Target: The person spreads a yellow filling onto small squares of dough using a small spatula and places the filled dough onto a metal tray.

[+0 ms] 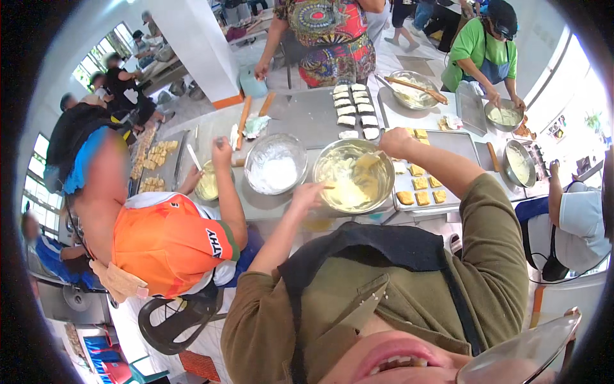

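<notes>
A metal mixing bowl [352, 205] in front of me holds pale yellow cream, smeared up its walls. My left hand [307, 197] grips the bowl's left rim. Over the far right rim, my right hand [397, 143] is closed around a cream-coated scraper or spatula [368, 159], whose blade reaches into the bowl; its handle is mostly hidden by the fingers. Just left stands a second metal bowl [277, 165] with a white mixture. Right of my bowl, a tray [460, 204] carries several golden baked squares [420, 183].
Beyond the bowls, a metal sheet [302, 113] bears white-topped dark cake slices [346, 110]. A person in orange [163, 245] works close on my left over a small bowl [207, 185]. Another in green [460, 62] stirs a bowl at the far right. A metal bowl [519, 163] tilts nearby.
</notes>
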`<state>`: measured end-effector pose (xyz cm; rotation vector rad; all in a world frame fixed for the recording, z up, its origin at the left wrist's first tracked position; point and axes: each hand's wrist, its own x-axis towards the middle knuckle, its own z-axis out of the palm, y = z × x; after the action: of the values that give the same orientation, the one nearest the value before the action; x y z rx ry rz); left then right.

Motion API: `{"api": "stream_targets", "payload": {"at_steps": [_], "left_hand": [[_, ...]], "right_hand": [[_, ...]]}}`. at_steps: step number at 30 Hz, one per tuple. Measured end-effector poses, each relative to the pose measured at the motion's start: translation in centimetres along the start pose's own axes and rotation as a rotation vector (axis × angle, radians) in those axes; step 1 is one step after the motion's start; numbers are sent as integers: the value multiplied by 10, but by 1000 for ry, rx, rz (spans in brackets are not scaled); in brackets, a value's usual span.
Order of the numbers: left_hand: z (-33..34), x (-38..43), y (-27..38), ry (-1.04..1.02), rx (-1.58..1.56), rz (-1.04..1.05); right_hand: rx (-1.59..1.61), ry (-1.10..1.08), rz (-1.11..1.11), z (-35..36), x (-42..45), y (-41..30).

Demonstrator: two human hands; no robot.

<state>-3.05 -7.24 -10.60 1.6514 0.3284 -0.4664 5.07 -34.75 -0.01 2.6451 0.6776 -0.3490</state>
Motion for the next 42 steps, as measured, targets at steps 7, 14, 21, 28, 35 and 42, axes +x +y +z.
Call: {"api": "stream_targets", "payload": {"at_steps": [7,14,21,28,35,42], "left_hand": [[-1,-1,3,-58,-27,10],[-1,-1,0,-45,-61,7],[-9,4,3,-77,-50,-4],[-9,10,-2,-80,-49,31],[-12,26,-6,-111,-167,28],[-13,8,-2,-64,-348,-25]], "right_hand": [[77,44,88,31,13,-25],[201,13,151,35,5,-10],[312,26,61,52,20,-48],[403,48,193,53,27,-14],[224,221,-161,73,38,-17],[251,80,4,42,30,-41]]}}
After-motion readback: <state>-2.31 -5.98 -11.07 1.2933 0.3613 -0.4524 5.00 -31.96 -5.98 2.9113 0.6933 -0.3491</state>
